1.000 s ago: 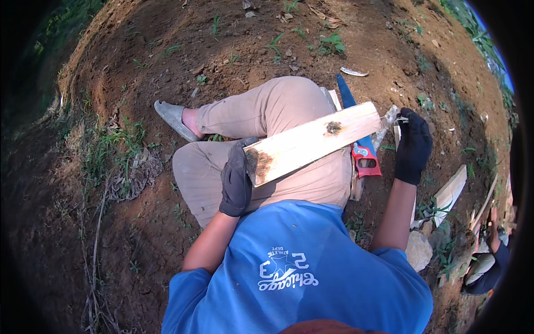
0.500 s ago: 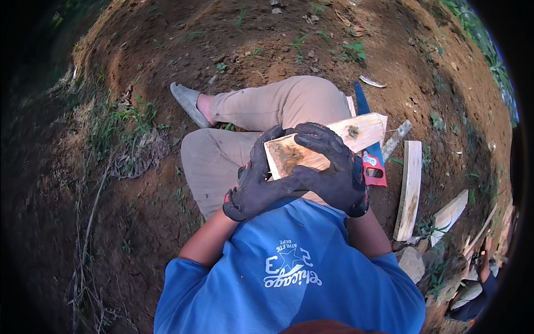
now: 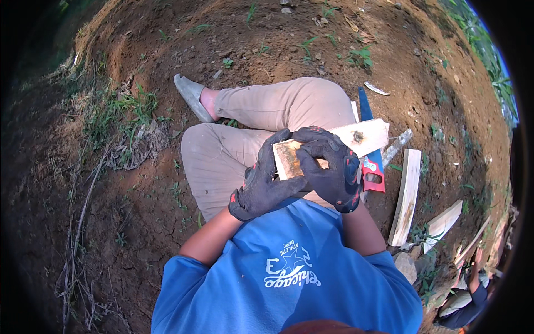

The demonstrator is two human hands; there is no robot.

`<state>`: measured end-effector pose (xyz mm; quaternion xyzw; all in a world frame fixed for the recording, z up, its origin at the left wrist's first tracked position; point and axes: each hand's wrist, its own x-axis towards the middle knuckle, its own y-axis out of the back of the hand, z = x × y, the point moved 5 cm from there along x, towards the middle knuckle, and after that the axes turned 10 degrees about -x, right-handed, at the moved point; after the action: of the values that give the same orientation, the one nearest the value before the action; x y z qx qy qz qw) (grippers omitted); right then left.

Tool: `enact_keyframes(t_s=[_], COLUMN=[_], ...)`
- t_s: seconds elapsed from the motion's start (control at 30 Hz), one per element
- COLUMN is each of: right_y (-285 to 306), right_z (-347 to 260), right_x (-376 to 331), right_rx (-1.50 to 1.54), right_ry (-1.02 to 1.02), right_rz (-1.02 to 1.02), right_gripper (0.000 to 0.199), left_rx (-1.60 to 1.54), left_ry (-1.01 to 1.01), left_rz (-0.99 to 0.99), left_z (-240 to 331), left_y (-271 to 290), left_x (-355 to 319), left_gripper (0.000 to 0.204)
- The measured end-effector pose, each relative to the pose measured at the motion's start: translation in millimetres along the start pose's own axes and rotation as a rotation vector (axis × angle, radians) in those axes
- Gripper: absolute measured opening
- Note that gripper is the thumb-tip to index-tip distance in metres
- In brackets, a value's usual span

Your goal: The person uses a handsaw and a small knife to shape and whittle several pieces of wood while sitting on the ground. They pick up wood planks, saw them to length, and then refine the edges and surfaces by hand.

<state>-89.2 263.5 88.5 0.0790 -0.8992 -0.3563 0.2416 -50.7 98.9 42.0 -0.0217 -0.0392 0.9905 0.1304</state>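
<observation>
A pale piece of wood (image 3: 364,137) with a dark knot lies slantwise over my lap, its stained near end between my hands. My left hand (image 3: 266,179), in a black glove with red marks, grips the left side of that end. Over the top of the wood curl the fingers of my gloved right hand (image 3: 332,170), covering its middle. Just beyond the wood on the right is a handsaw (image 3: 373,171) with a red handle and a blue blade, lying on the ground and partly hidden under the wood.
Right of the saw lie a long split wood strip (image 3: 405,197), a shorter wood piece (image 3: 443,225), a round stick (image 3: 397,147) and a stone (image 3: 405,267). Another person (image 3: 470,298) is at the lower right edge. Dry stalks and grass (image 3: 136,117) cover the bare soil at left.
My right hand has shifted slightly and turned on the wood, covering more of its middle. The wood has tilted a little. Both hands keep their hold.
</observation>
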Motion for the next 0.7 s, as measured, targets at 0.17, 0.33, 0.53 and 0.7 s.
enact_keyframes(t_s=[0.17, 0.33, 0.53, 0.7], right_y=[2, 4, 19, 17], right_z=[20, 28, 8, -18], right_x=[-12, -15, -6, 8], right_rx=[0.167, 0.122, -0.303, -0.428], right_ry=[-0.127, -0.019, -0.016, 0.005], right_rz=[0.098, 0.135, 0.037, -0.094], right_gripper=[0.013, 0.025, 0.064, 0.057], left_rx=[0.010, -0.165, -0.043, 0.017], left_ry=[-0.002, -0.004, -0.060, -0.120], left_rz=[0.017, 0.022, -0.001, -0.062], left_z=[4, -3, -2, -9], left_y=[3, 0, 0, 2], left_x=[5, 5, 5, 4], left_gripper=[0.109, 0.109, 0.108, 0.111])
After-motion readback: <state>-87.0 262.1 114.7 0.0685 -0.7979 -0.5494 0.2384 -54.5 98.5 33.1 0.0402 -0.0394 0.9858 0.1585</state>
